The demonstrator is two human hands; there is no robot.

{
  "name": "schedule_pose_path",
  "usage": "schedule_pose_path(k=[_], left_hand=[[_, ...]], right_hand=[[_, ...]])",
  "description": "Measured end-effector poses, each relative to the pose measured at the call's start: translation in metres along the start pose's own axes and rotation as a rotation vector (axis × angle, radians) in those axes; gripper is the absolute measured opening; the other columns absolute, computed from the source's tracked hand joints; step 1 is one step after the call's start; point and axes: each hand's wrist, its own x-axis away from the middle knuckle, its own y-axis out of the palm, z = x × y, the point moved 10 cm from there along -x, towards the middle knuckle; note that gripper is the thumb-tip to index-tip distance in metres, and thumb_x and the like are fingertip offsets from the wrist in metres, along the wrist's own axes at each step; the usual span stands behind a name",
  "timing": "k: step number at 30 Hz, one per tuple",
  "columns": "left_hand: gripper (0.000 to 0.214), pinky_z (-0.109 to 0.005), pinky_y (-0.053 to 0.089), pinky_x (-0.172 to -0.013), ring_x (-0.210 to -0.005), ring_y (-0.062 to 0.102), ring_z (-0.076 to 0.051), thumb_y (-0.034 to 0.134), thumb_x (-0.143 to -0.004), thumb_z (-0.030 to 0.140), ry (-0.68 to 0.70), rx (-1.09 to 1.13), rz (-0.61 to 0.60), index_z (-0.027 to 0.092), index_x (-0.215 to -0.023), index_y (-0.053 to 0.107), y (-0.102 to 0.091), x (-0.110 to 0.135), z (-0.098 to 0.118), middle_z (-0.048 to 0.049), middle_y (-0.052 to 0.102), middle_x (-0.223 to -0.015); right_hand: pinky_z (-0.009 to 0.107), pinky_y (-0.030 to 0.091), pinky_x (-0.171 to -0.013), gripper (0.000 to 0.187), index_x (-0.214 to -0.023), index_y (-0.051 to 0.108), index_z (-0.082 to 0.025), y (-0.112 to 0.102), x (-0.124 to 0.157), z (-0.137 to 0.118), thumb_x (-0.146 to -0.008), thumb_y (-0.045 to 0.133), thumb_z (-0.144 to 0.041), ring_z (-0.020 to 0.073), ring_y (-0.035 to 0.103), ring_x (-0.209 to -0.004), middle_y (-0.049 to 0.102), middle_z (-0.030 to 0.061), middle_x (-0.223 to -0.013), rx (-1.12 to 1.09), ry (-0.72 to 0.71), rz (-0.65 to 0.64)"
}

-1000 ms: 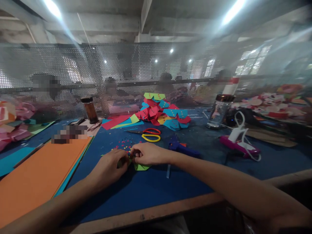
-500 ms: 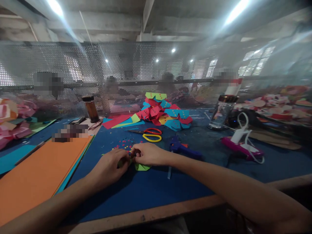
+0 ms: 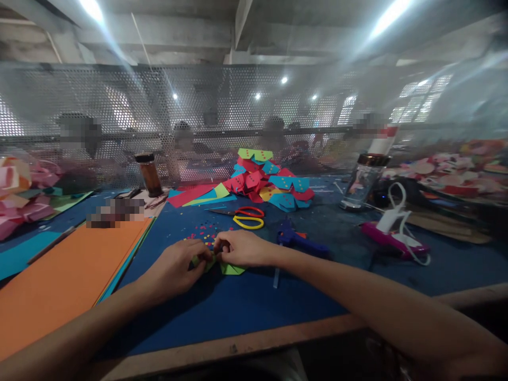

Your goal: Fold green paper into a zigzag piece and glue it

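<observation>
My left hand [image 3: 180, 263] is closed on the left part of a folded green paper piece [image 3: 232, 269], low over the blue table. My right hand [image 3: 243, 247] meets it from the other side, its thumb and forefinger pinched at the middle of the same paper. The fingers hide most of the piece. Just beyond them lie many tiny coloured paper dots [image 3: 204, 230]. Behind these rest scissors [image 3: 249, 218] with red and yellow handles. A blue glue gun [image 3: 297, 238] lies to the right of my right hand, a clear glue stick by it.
A pile of dotted folded papers [image 3: 273, 182] stands at the back. Orange sheets [image 3: 75, 275] lie at left, near a brown bottle [image 3: 150, 174]. At right are a glass jar [image 3: 363, 182] and a purple glue gun [image 3: 392, 241]. A perforated screen [image 3: 222, 121] closes the back.
Both hands stay on the green paper with only a slight shift of the fingers. The whole view has moved a little.
</observation>
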Motion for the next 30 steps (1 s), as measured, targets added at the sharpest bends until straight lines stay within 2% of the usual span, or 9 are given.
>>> schedule_pose_path(k=[9,15,30], left_hand=[[0.016,-0.032,0.046,-0.075,-0.081,0.064,-0.018,0.050,-0.086,0.014,0.068,-0.058,-0.021,0.023,-0.088,0.063,0.0002,0.0013,0.0028,-0.0009,0.069,-0.088],[0.012,-0.033,0.047,-0.076,-0.084,0.065,-0.020,0.053,-0.089,0.019,0.091,-0.102,-0.023,0.023,-0.089,0.065,0.0009,0.0032,0.0025,-0.0020,0.070,-0.090],[0.015,-0.028,0.045,-0.073,-0.079,0.065,-0.017,0.059,-0.085,0.012,0.087,-0.103,-0.030,0.024,-0.082,0.068,-0.0026,0.0024,0.0031,0.0009,0.070,-0.085]], right_hand=[[0.021,0.032,-0.056,0.022,-0.097,0.068,-0.022,0.0019,-0.0020,0.0020,-0.075,0.062,-0.025,0.0131,0.059,-0.068,0.067,-0.0028,-0.077,-0.022,-0.001,0.006],[0.021,0.033,-0.056,0.022,-0.097,0.068,-0.021,0.0010,-0.0004,-0.0004,-0.076,0.062,-0.023,0.0130,0.059,-0.068,0.067,-0.0019,-0.077,-0.044,-0.009,-0.011],[0.022,0.032,-0.054,0.024,-0.098,0.066,-0.021,0.0042,-0.0015,0.0009,-0.078,0.064,-0.033,0.0140,0.059,-0.069,0.067,-0.0017,-0.079,-0.040,0.004,-0.026]])
